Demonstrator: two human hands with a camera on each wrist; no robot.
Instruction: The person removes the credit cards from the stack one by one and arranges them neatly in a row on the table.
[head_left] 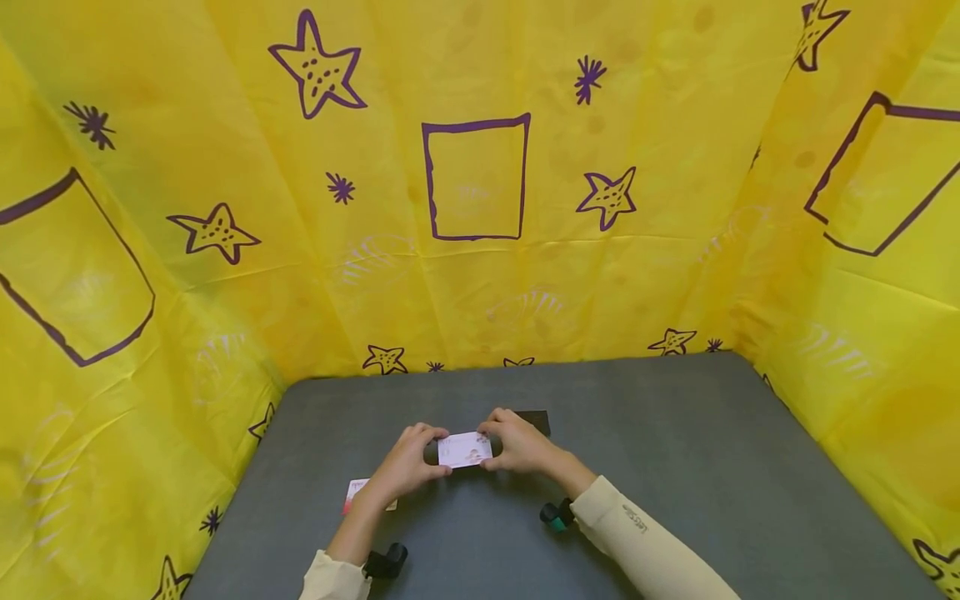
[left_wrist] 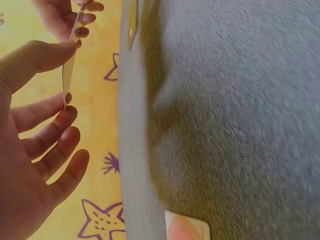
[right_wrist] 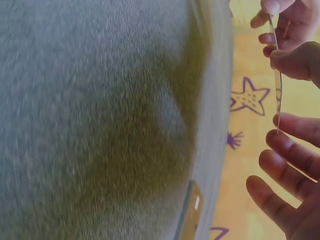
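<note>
A thin white card with small print and a floral pattern is held up between both hands over the grey table. The left hand pinches its left end between thumb and fingers; the right hand pinches its right end the same way. Seen nearly edge-on in the left wrist view, the card stands close to upright, slightly bowed. In the right wrist view the card has the right thumb on one face and the fingertips at its edge, other fingers spread loosely.
Behind the right hand lies a dark flat box. Another card, white and pinkish red, lies on the grey table, partly covered by the left forearm. Yellow cloth printed with purple stars surrounds the table at the back and sides.
</note>
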